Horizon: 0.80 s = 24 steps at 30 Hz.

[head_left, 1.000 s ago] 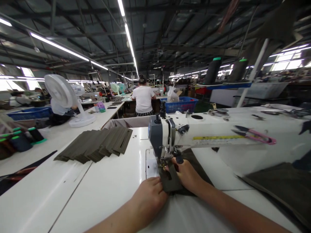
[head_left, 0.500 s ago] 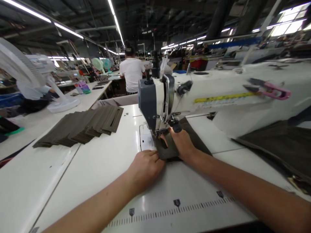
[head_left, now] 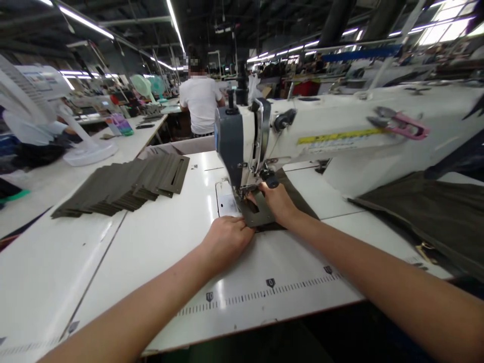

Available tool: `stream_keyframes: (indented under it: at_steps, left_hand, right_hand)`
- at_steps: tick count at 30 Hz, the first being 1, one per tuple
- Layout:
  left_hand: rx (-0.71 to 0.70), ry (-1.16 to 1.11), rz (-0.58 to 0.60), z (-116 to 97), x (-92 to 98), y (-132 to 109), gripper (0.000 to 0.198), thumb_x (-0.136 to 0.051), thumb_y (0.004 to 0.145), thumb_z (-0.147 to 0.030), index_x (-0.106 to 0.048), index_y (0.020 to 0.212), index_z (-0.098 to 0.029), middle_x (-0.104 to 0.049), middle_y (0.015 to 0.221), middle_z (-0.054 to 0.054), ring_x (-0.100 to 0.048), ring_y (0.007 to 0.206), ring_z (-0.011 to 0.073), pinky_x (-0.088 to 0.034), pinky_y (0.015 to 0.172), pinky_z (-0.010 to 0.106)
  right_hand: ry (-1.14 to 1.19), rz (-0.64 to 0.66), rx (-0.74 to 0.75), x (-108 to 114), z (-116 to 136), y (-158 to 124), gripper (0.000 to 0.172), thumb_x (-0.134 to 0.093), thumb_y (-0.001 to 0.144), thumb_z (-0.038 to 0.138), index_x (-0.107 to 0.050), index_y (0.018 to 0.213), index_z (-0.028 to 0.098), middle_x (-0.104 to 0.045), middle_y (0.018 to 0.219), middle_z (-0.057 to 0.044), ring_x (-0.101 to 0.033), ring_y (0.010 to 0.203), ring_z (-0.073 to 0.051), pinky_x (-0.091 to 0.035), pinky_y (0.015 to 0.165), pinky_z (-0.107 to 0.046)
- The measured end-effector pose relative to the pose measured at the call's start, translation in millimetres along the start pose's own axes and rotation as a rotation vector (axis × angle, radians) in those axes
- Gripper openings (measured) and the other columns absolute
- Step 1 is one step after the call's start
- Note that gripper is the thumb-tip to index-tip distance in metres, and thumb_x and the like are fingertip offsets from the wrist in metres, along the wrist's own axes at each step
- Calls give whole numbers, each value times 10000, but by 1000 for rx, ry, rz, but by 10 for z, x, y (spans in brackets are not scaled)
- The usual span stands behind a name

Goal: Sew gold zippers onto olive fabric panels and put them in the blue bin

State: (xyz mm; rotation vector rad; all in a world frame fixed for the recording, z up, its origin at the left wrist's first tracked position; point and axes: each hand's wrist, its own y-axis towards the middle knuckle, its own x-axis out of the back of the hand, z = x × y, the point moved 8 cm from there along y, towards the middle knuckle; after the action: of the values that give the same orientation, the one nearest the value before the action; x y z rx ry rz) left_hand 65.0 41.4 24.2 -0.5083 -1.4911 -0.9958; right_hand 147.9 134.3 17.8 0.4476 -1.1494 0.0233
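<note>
A dark olive fabric piece [head_left: 260, 218] with a slot cut in it lies under the presser foot [head_left: 246, 190] of a sewing machine [head_left: 231, 146]. At its near left corner, my left hand [head_left: 229, 242] is closed on the edge with bent fingers. My right hand [head_left: 280, 202] grips the piece on its right side, close to the foot, its fingertips partly hidden by the machine's parts. Something skin-coloured shows in the slot, perhaps a fingertip. More olive cloth [head_left: 302, 199] reaches out behind my right wrist.
To the left, a fanned stack of olive slotted pieces [head_left: 121, 184] rests on the white table [head_left: 159, 252]. Pink-handled snips [head_left: 410, 125] sit on the machine arm. Dark cloth [head_left: 423, 212] with a metal part lies right. Beyond are a white fan [head_left: 91, 151] and a seated person [head_left: 202, 103].
The view has tilted down, so the table's front edge now shows. Both hands and the fabric piece keep nearly the same place at the presser foot.
</note>
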Motion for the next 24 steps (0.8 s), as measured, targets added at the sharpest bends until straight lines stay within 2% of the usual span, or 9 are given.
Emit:
stream_keyframes:
  at_steps: [5,9,12,14,16,19,20,22,24]
  left_hand:
    - [-10,-2,24,-6,-2,-5,257,-358,840,-108,-615,822,-118,-646,712,57,-607,663,183,-509,604,315]
    - [-11,-16,24,-7,-24,2,257,-360,849,-117,-617,834,-119,-649,728,58,-609,685,188,-512,628,325]
    - [0,-57,-14,-10,10,-23,247,-370,859,-131,-617,850,-132,-647,746,55,-608,706,183,-513,655,330]
    - [23,-93,-61,-10,76,-78,226,-391,870,-163,-614,836,-144,-640,755,52,-606,714,176,-511,657,322]
    - [76,-106,-124,8,165,-162,223,-423,883,-223,-596,761,-154,-622,721,38,-597,678,166,-509,634,313]
    - [213,-89,-194,89,261,-287,249,-501,855,-351,-547,706,-157,-598,709,35,-578,620,164,-510,573,313]
    - [244,-94,-197,113,269,-307,231,-522,840,-368,-550,757,-154,-608,761,49,-588,652,173,-522,585,322]
    - [236,-127,-176,119,256,-298,229,-526,836,-342,-551,940,-140,-621,950,101,-614,822,202,-543,699,351]
    - [149,-163,-134,68,229,-246,277,-482,857,-269,-518,1095,-130,-589,1121,135,-579,1011,214,-507,851,372]
  right_hand:
    - [-48,-42,-102,-36,-45,6,157,-498,790,179,-625,843,103,-659,879,-130,-602,822,-232,-406,690,-265]
    - [-70,-44,-183,-86,-96,54,221,-428,831,170,-636,828,94,-654,866,-159,-609,805,-248,-412,676,-289]
    - [-52,-40,-167,-31,-73,48,242,-421,842,180,-639,778,99,-659,787,-145,-617,725,-228,-420,620,-275]
    - [-15,-36,-96,53,-11,-24,198,-473,822,197,-634,743,113,-655,733,-110,-611,674,-202,-426,591,-257]
    - [30,-38,6,152,73,-172,129,-534,787,186,-634,726,132,-654,748,-80,-605,702,-176,-443,619,-240]
    - [130,-53,240,271,254,-502,100,-571,756,133,-650,813,154,-649,936,-71,-574,905,-162,-444,802,-256]
    - [186,-61,368,303,348,-631,130,-565,767,139,-650,864,157,-639,991,-79,-556,962,-174,-433,858,-296]
    - [251,-51,524,321,465,-841,179,-529,804,151,-638,945,170,-630,1036,-83,-533,1025,-194,-413,919,-368]
    - [262,-41,568,310,513,-943,209,-491,826,139,-629,980,171,-640,1010,-87,-536,1029,-202,-423,922,-391]
